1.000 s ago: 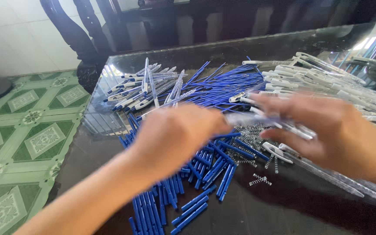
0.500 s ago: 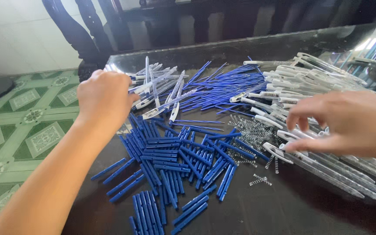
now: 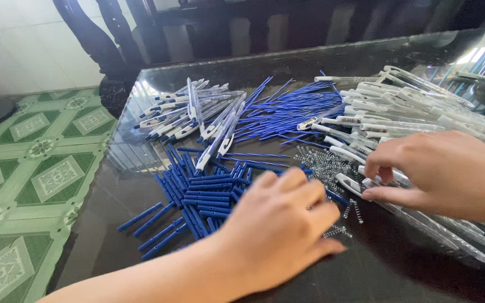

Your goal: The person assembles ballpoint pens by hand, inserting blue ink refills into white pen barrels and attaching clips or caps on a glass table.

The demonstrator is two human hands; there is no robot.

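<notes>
The left hand point(image 3: 279, 224) lies palm down over the near edge of a heap of short blue pen pieces point(image 3: 197, 196), with the fingers curled a little and close together. I cannot tell if it holds something under the palm. Its fingertips are just beside a few small metal springs point(image 3: 338, 230) that lie loose on the dark glossy bench point(image 3: 399, 269).

The right hand point(image 3: 439, 174) comes from the right side and rests on the pile of clear pen barrels point(image 3: 399, 118). Its thumb and forefinger are pinched narrow around the white end of one clear barrel point(image 3: 348, 182) at the near edge of that pile. The other fingers are bent over the barrels below.

Between the two hands there is a bigger heap of springs point(image 3: 321, 163), touching both the blue pieces and the clear barrels. Behind them, in the middle of the bench, thin blue ink refills point(image 3: 293, 109) are spread like a fan. To the left of the refills lies a group of assembled pens point(image 3: 197, 115) with clear bodies and blue tips; some of them lie on top of the blue pieces.

Behind the bench stand dark wooden chair parts point(image 3: 113, 39). At the left, below the bench edge, the floor point(image 3: 23, 168) has green and white patterned tiles.
</notes>
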